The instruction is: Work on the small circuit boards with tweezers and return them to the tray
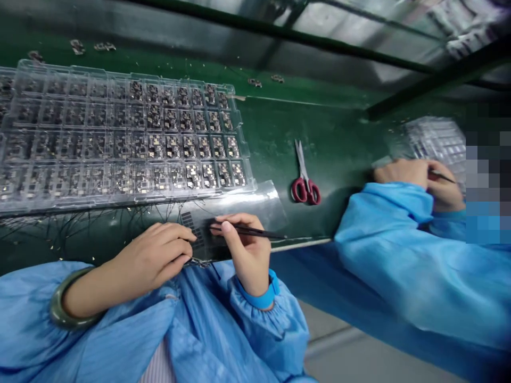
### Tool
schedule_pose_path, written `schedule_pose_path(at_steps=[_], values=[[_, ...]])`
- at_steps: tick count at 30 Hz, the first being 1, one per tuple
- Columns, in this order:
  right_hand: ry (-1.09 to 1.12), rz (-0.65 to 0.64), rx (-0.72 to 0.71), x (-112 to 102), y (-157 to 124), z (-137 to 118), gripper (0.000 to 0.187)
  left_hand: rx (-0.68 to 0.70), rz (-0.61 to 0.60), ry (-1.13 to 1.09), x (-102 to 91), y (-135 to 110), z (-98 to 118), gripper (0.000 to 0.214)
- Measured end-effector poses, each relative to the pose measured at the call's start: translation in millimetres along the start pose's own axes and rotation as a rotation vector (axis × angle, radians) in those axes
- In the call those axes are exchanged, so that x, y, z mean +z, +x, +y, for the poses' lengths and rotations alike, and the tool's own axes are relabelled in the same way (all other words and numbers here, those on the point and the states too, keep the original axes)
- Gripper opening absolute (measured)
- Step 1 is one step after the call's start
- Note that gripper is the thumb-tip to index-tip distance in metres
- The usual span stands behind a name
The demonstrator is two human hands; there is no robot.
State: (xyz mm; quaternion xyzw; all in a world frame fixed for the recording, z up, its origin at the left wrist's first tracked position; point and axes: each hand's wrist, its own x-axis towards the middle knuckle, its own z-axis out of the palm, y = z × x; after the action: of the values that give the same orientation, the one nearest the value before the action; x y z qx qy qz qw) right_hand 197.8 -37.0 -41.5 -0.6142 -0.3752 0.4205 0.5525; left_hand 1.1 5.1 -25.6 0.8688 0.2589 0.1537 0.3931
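My right hand (249,250) grips a pair of black tweezers (261,232) between thumb and fingers, over a clear plastic sheet (263,205). A block of small black rectangular stickers (192,229) lies on that sheet. My left hand (149,255) is beside these stickers, fingers bent together and thumb hidden. Just below its fingertips, at the bench edge, shows a small dark, shiny piece (199,262); what the fingers hold is hidden. Beyond both hands lies a clear compartment tray (243,159) filled with small circuit boards (194,175).
Red-handled scissors (305,183) lie on the green bench (331,138). Thin black wires (91,218) spread along the tray's near edge. Loose small parts (104,47) sit behind the tray. At right, a co-worker's hands (407,173) work near another clear tray (435,141).
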Motion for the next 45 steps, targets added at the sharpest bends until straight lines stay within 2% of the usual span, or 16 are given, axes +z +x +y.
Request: schedule_pose_path(at_steps=[7, 20, 27, 33, 37, 45], values=[[-0.162, -0.008, 0.071, 11.6, 4.5, 3.7, 0.014, 0.02, -0.003, 0.08, 3.9, 0.2, 1.1, 0.019], [-0.303, 0.024, 0.043, 11.7, 0.3, 8.1, 0.008, -0.019, -0.024, 0.085, 3.2, 1.6, 3.7, 0.018], [-0.199, 0.008, 0.072, 8.6, 4.5, 6.3, 0.012, -0.053, -0.085, 0.063, 1.6, 0.2, 2.2, 0.018], [-0.262, -0.065, 0.03, 4.5, 5.0, 7.8, 0.011, -0.13, -0.13, 0.004, -3.0, 1.4, 1.9, 0.016], [-0.232, -0.034, 0.032, 2.6, 4.6, 9.2, 0.015, -0.175, -0.154, -0.037, -6.5, 4.8, 3.0, 0.015], [-0.333, -0.043, -0.084, 4.2, 3.5, 11.7, 0.012, -0.181, -0.156, -0.057, -7.0, 4.3, 3.1, 0.014]])
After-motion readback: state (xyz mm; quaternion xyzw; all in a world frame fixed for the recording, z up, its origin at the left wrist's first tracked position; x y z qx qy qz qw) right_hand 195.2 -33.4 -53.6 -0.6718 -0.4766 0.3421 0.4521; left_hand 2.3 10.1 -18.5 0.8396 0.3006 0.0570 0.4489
